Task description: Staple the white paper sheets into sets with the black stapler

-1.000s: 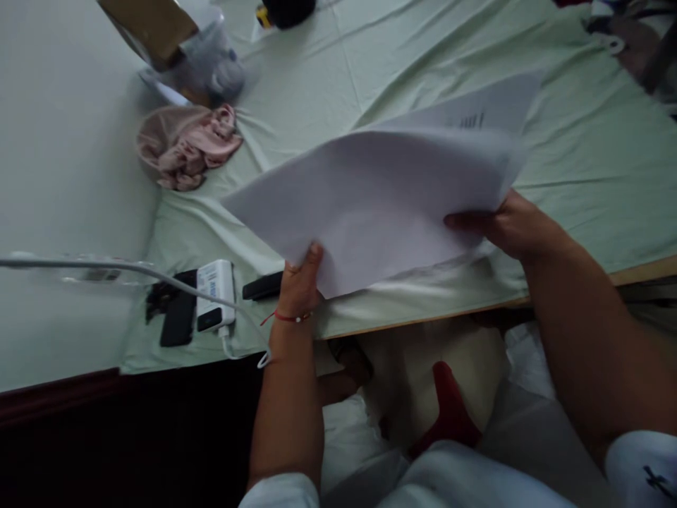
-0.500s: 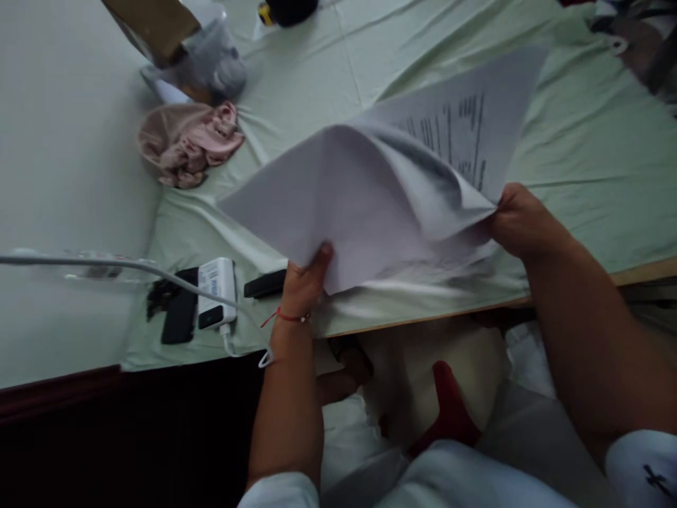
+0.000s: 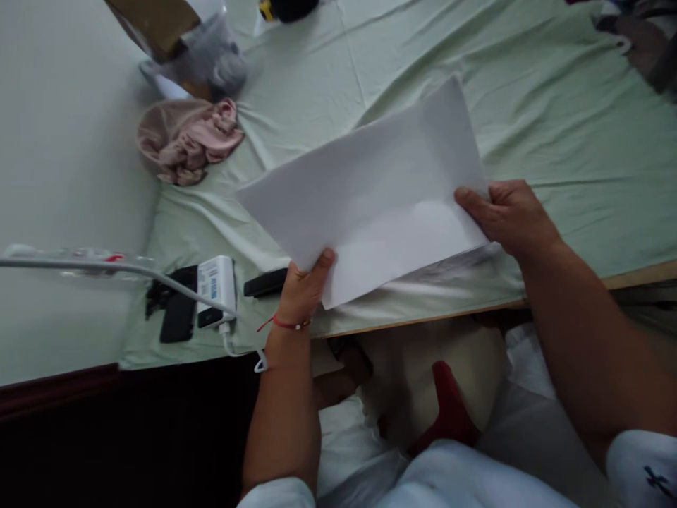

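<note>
White paper sheets (image 3: 370, 190) are held slightly tilted above the green cloth, their upper face blank. My left hand (image 3: 305, 286) is closed on the lower left edge, thumb on top. At the right edge my right hand (image 3: 508, 212) pinches the sheets, its thumb lying over them. The fingers beneath the paper are hidden on both sides. Under the lower right edge lies something thin and crinkled that I cannot make out. A black object (image 3: 265, 283) rests just left of my left hand.
A white power bank (image 3: 216, 291) with a cable and a black phone (image 3: 178, 315) lie at the left on the green cloth (image 3: 571, 141). Farther back are pink fabric (image 3: 193, 141), a plastic bag (image 3: 214, 63) and a cardboard box (image 3: 159, 28).
The raised, curled printed sheet has come down, and the paper now shows a flat blank face. My right hand has turned, with its thumb now on top of the sheets.
</note>
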Demonstrator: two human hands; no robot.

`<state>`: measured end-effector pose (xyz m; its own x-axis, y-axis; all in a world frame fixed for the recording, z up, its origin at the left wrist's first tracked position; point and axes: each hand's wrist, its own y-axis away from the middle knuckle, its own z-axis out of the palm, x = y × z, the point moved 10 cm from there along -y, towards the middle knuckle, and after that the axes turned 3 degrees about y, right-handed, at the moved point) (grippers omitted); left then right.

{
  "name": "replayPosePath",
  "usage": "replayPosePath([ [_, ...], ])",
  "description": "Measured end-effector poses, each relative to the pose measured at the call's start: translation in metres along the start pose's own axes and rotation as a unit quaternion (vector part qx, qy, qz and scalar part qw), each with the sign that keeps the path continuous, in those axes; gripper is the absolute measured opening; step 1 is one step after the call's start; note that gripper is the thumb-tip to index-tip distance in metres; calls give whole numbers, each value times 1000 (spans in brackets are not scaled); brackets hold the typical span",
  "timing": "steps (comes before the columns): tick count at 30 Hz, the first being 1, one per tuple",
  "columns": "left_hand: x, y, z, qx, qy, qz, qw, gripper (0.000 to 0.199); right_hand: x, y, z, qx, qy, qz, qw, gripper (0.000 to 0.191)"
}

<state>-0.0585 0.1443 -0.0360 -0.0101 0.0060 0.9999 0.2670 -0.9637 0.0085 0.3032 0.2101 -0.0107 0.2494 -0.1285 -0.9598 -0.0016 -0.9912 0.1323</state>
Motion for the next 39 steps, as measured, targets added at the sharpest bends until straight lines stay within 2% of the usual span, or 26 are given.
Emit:
replayPosePath([
  [2,0,0,-6,8,-2,3,1000,65,7,1,5,-34,-60,25,997,34],
  [4,0,1,-11,14,-1,5,1000,68,15,3,14,-83,-114,65,988,36],
  [7,-1,2,-14,18,-4,7,1000,69,25,7,26,-128,-104,119,979,32],
  [9,-2,4,-14,20,-10,9,1000,68,27,6,28,-120,-88,129,980,24],
  [12,-1,7,-13,13,-21,12,1000,62,22,3,29,-86,-121,107,983,19],
  [13,-2,9,-10,-6,-30,0,1000,58,21,2,28,-72,-138,101,983,20],
  [15,-9,14,5,-79,-63,-57,993,53,21,1,24,-42,-165,99,980,23],
  [17,-17,24,20,-157,-91,-128,975,53,22,0,20,-21,-174,104,979,23],
  [18,-18,27,24,-178,-90,-154,968,54,21,0,18,-18,-168,103,980,21],
  [21,-12,34,29,-196,-45,-196,960,57,15,1,18,-31,-100,92,990,19],
  [25,-6,39,28,-209,-2,-223,952,59,11,4,21,-55,23,103,993,34],
  [28,-11,42,26,-196,-1,-243,950,60,9,7,22,-56,42,99,993,32],
  [31,-16,42,24,-165,2,-249,954,63,8,9,17,-18,-22,100,995,26],
  [34,-14,39,17,-113,26,-226,967,61,10,14,13,18,-95,127,987,29],
  [36,-11,37,8,-77,48,-216,972,59,13,17,16,8,-110,155,982,32],
  [39,-10,39,-4,-56,66,-223,971,58,18,20,25,-55,-110,183,975,28],
])
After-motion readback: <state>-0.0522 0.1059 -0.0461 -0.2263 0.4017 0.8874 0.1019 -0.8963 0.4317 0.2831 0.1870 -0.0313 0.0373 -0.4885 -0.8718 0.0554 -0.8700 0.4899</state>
